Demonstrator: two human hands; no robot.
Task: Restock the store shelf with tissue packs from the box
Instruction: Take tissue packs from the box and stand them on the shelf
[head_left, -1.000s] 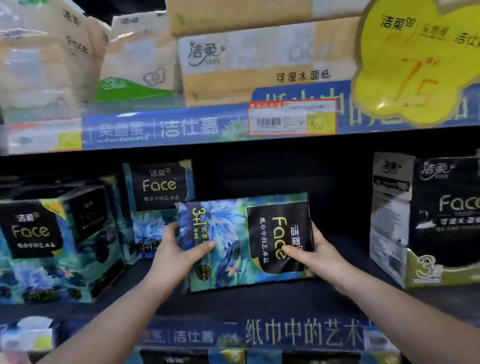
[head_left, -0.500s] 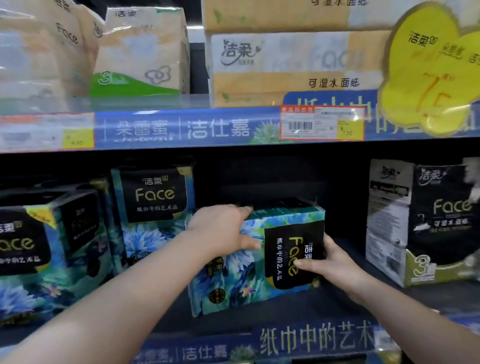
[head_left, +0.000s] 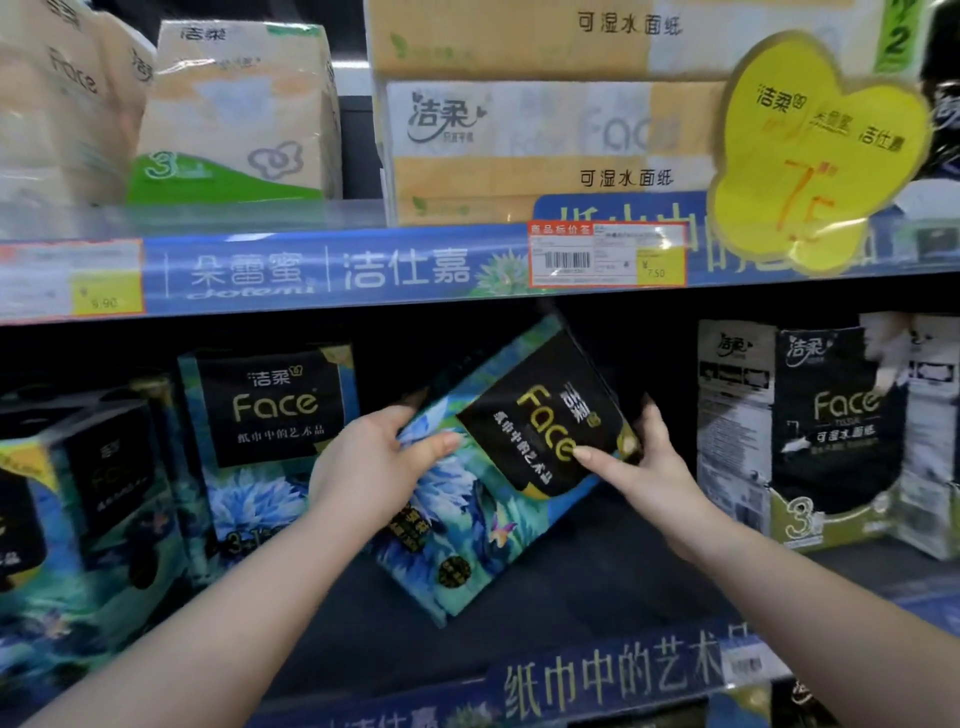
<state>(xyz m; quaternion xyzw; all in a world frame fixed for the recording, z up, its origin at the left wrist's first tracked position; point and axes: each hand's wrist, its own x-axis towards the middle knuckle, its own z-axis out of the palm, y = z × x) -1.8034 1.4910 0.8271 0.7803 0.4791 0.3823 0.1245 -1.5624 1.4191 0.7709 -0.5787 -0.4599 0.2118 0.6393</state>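
A blue floral tissue pack (head_left: 483, 499) with a black "Face" label is tilted, its lower corner resting on the dark middle shelf (head_left: 597, 587). My left hand (head_left: 374, 467) grips its upper left side, thumb across the front. My right hand (head_left: 649, 467) holds its right end, thumb on the label. A matching pack (head_left: 270, 441) stands upright just to the left. The box is not in view.
More blue floral packs (head_left: 78, 519) fill the shelf's left end. Black and white "Face" packs (head_left: 831, 431) stand at the right. Beige packs (head_left: 234, 119) and orange boxes (head_left: 545, 145) sit on the shelf above, with a yellow price sign (head_left: 815, 156).
The pack lay flat on its long side with my left hand on top. Now it is turned and tilted up to the right, both hands still holding it.
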